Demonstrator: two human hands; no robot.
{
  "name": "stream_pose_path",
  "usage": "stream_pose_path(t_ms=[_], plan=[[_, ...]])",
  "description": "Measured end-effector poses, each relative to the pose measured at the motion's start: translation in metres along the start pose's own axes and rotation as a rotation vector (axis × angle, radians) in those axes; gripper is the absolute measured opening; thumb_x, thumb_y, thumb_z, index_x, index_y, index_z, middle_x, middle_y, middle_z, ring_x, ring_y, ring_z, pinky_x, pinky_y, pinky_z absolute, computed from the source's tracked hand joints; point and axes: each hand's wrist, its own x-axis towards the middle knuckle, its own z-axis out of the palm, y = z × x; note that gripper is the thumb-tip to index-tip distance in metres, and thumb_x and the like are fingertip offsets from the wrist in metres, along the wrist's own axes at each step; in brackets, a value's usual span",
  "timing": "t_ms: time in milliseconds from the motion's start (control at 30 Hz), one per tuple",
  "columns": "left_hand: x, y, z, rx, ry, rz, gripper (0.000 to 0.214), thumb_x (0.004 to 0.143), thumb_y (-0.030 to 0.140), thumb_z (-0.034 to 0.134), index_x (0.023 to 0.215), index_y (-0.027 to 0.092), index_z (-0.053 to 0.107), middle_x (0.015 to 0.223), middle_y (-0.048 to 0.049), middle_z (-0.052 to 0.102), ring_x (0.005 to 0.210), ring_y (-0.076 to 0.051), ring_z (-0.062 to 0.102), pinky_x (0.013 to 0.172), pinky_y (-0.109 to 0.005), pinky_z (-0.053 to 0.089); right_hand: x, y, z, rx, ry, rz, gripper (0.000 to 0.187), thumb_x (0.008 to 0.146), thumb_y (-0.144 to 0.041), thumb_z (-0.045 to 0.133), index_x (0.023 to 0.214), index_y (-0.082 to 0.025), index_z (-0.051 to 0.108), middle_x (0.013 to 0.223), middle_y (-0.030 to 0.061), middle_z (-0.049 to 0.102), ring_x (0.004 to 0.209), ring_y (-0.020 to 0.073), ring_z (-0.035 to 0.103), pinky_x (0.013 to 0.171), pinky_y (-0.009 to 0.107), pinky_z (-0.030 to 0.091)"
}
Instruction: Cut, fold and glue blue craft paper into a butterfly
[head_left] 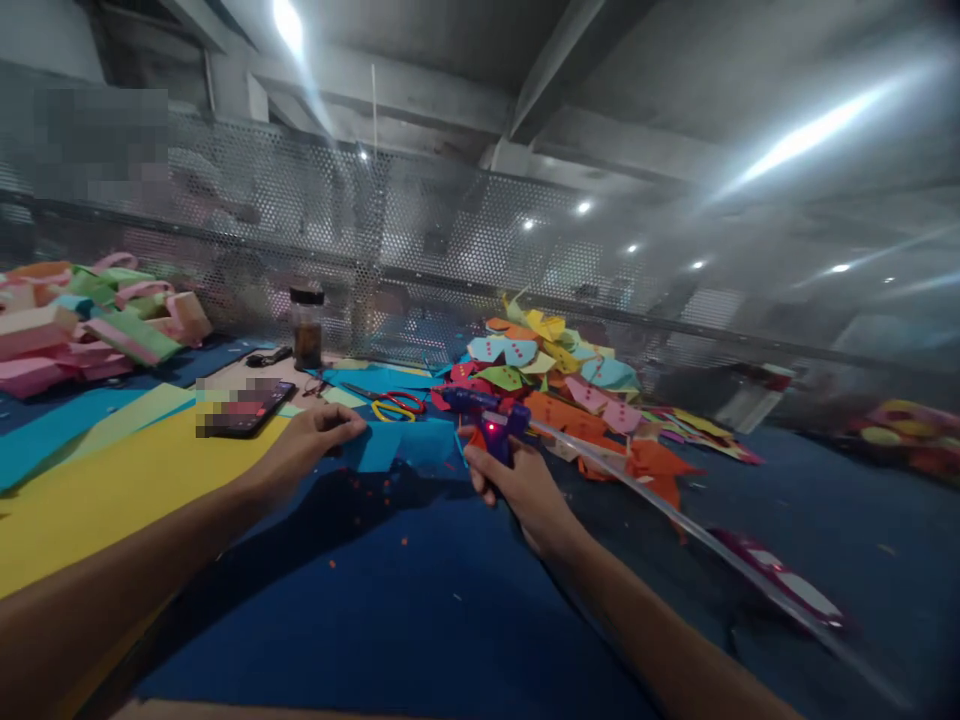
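Observation:
My left hand [330, 432] pinches the left end of a folded blue paper piece [412, 445], held just above the dark blue table cover. Wrapped round a purple-blue hot glue gun [487, 408] is my right hand [517, 480], at the paper's right end. The gun's nozzle points left, over the paper's upper edge, and a small red light glows on its body. A long clear glue stick [637, 485] runs out of its back toward the lower right. Scissors [397, 406] with red and yellow handles lie just beyond the paper.
A phone [251, 408] and a dark-lidded jar [307, 330] are at the back left. Colourful paper shapes are heaped at the far left [135, 335] and back right [555, 360]. Yellow paper [165, 470] covers the left side. A perforated metal screen [420, 240] stands behind.

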Motion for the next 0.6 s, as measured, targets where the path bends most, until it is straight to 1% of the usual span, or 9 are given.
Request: stream_pose_path(t_ms=[133, 267, 400, 500, 600], plan=[[0.000, -0.001, -0.004, -0.022, 0.000, -0.013, 0.041, 0.059, 0.052, 0.088, 0.074, 0.019, 0.070, 0.069, 0.0018, 0.060, 0.064, -0.013, 0.050, 0.055, -0.024, 0.035, -0.009, 0.001, -0.002, -0.075, 0.018, 0.033, 0.039, 0.078, -0.048, 0.077, 0.101, -0.017, 0.072, 0.053, -0.0060, 0.055, 0.045, 0.0086, 0.048, 0.044, 0.021, 0.037], [-0.001, -0.001, -0.006, -0.046, 0.002, -0.038, 0.041, 0.058, 0.051, 0.090, 0.075, 0.019, 0.069, 0.071, 0.0016, 0.061, 0.066, -0.013, 0.051, 0.056, -0.023, 0.037, -0.014, 0.002, -0.002, -0.084, 0.048, 0.058, 0.038, 0.071, -0.048, 0.082, 0.093, -0.018, 0.071, 0.057, -0.0048, 0.058, 0.049, 0.0103, 0.053, 0.044, 0.021, 0.039], [-0.002, -0.001, -0.006, -0.057, 0.002, -0.043, 0.042, 0.058, 0.051, 0.090, 0.076, 0.019, 0.069, 0.072, 0.0018, 0.062, 0.066, -0.013, 0.052, 0.057, -0.022, 0.038, -0.013, 0.010, 0.000, -0.101, 0.014, 0.058, 0.038, 0.070, -0.049, 0.083, 0.090, -0.019, 0.069, 0.060, -0.0044, 0.060, 0.051, 0.0108, 0.055, 0.047, 0.022, 0.041], [-0.001, -0.002, -0.008, -0.057, 0.006, -0.041, 0.043, 0.059, 0.051, 0.090, 0.077, 0.018, 0.070, 0.076, 0.0010, 0.064, 0.067, -0.012, 0.053, 0.058, -0.022, 0.040, -0.015, 0.014, 0.002, -0.123, 0.001, 0.063, 0.037, 0.072, -0.049, 0.083, 0.088, -0.020, 0.068, 0.060, -0.0044, 0.060, 0.050, 0.0102, 0.053, 0.048, 0.023, 0.042], [0.000, -0.005, -0.011, -0.058, 0.011, -0.041, 0.041, 0.060, 0.050, 0.090, 0.078, 0.019, 0.070, 0.074, 0.0014, 0.063, 0.065, -0.012, 0.053, 0.056, -0.022, 0.040, -0.018, 0.014, 0.004, -0.119, -0.017, 0.064, 0.037, 0.072, -0.050, 0.082, 0.091, -0.020, 0.070, 0.062, -0.0035, 0.062, 0.047, 0.0095, 0.049, 0.047, 0.024, 0.039]])
